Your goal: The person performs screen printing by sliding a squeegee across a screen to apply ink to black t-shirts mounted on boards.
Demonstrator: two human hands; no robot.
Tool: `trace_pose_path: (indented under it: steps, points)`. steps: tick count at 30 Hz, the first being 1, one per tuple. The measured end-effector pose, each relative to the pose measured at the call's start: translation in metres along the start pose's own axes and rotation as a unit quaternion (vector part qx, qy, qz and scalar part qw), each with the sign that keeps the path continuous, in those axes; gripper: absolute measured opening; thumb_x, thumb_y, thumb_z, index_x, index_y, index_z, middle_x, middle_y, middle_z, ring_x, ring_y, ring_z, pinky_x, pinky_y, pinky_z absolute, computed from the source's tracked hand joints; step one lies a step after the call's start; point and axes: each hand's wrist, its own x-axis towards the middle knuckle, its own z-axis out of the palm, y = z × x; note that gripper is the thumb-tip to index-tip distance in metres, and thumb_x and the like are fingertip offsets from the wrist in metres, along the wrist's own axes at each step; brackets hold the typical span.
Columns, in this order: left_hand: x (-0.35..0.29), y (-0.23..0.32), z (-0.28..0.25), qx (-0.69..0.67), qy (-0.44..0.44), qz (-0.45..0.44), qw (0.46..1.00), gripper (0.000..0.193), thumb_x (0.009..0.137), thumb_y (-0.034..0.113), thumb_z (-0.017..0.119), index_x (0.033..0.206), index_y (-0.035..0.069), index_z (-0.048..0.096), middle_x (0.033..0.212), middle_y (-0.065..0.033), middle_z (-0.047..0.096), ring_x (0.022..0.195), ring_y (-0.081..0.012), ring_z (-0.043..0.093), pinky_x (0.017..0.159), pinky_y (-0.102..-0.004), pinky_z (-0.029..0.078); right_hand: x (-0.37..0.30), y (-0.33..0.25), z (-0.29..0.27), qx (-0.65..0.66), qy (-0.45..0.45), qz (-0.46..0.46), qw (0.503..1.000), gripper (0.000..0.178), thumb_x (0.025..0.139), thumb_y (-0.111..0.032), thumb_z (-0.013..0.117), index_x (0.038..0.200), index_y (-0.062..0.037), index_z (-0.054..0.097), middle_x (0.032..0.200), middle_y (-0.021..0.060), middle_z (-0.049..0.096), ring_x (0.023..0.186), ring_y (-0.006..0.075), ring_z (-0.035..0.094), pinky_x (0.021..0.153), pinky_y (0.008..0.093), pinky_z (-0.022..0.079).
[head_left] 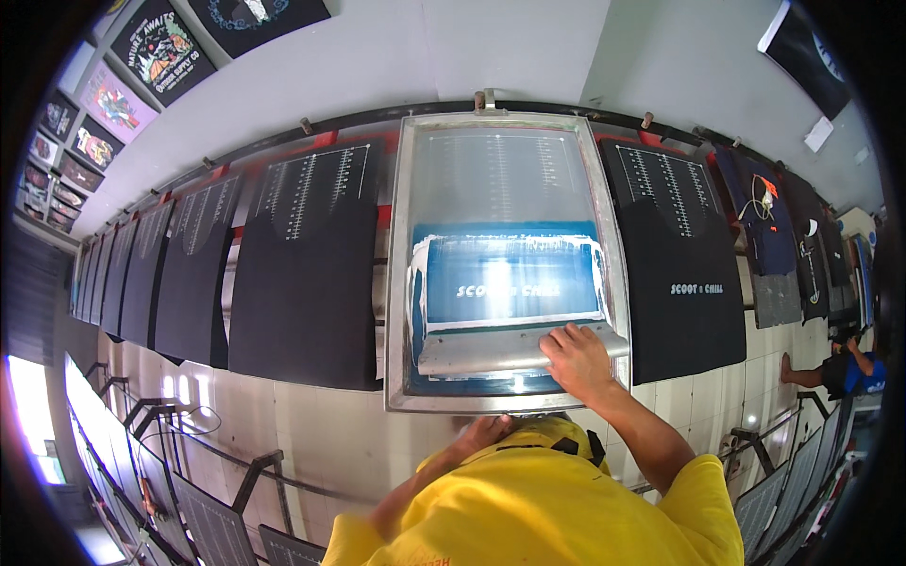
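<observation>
A screen printing frame (611, 222) with metal sides and a blue stencilled mesh lies over a dark print board in front of me. White ink edges the stencil area, which carries a line of white lettering. Across the near part of the mesh lies a wide metal squeegee (481, 353). My right hand (577, 360) is closed over the squeegee's right part, fingers curled over its top. At the near edge of the frame, close to my body, my left hand (485, 432) is closed on the rim; its fingertips are partly hidden.
Black garments on print boards (307, 283) run in a row to the left. On the right, another black garment (681, 283) bears white lettering. A navy garment (763, 212) with an orange item lies beyond it. Another person (854, 368) is at the far right. Metal racks (269, 472) stand behind me.
</observation>
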Motion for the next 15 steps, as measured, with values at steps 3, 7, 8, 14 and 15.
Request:
trace_pose_path:
  steps: [3,7,8,14,15]
  points:
    - [-0.005,0.017,-0.002,0.074,-0.012,-0.002,0.997,0.042,0.108,0.043,0.038,0.103,0.004,0.053,0.086,-0.0030,0.050,0.080,-0.0159,0.044,0.075,-0.0346,0.040,-0.009,-0.006,0.004,-0.012,-0.019,0.013,1.000,0.038,0.062,-0.015,0.084,0.092,-0.0092,0.063,0.094,0.0057,0.062,0.092,0.0262,0.059,0.079,0.0406,0.050]
    - [-0.008,0.053,-0.018,0.159,-0.117,-0.111,0.974,0.039,0.106,0.038,0.046,0.095,0.003,0.062,0.086,-0.0049,0.055,0.075,-0.0182,0.051,0.076,-0.0339,0.043,-0.005,-0.004,0.007,-0.011,-0.017,0.014,1.000,0.037,0.062,-0.015,0.084,0.092,-0.0093,0.063,0.093,0.0054,0.061,0.092,0.0256,0.060,0.079,0.0400,0.050]
    - [-0.014,0.074,-0.018,0.187,-0.068,-0.063,0.978,0.038,0.104,0.037,0.050,0.094,0.003,0.064,0.084,-0.0053,0.058,0.076,-0.0193,0.054,0.077,-0.0331,0.045,-0.005,-0.003,0.006,-0.007,-0.017,0.014,1.000,0.037,0.062,-0.016,0.084,0.092,-0.0093,0.063,0.093,0.0054,0.061,0.092,0.0255,0.060,0.079,0.0398,0.050]
    - [-0.051,0.229,-0.030,0.659,0.238,0.287,0.654,0.031,0.082,0.024,0.073,0.106,0.005,0.070,0.106,-0.0092,0.066,0.101,-0.0253,0.061,0.089,-0.0389,0.049,-0.001,0.000,-0.002,0.006,-0.036,0.024,0.999,0.041,0.065,-0.017,0.084,0.100,-0.0083,0.064,0.097,0.0070,0.063,0.097,0.0261,0.062,0.083,0.0396,0.052]
    - [-0.045,0.231,-0.040,0.678,0.229,0.274,0.643,0.031,0.079,0.020,0.072,0.106,0.003,0.069,0.108,-0.0107,0.064,0.108,-0.0272,0.058,0.092,-0.0395,0.048,0.001,-0.001,-0.005,0.009,-0.046,0.023,0.999,0.045,0.065,-0.017,0.084,0.105,-0.0078,0.064,0.098,0.0075,0.063,0.098,0.0264,0.062,0.084,0.0400,0.052]
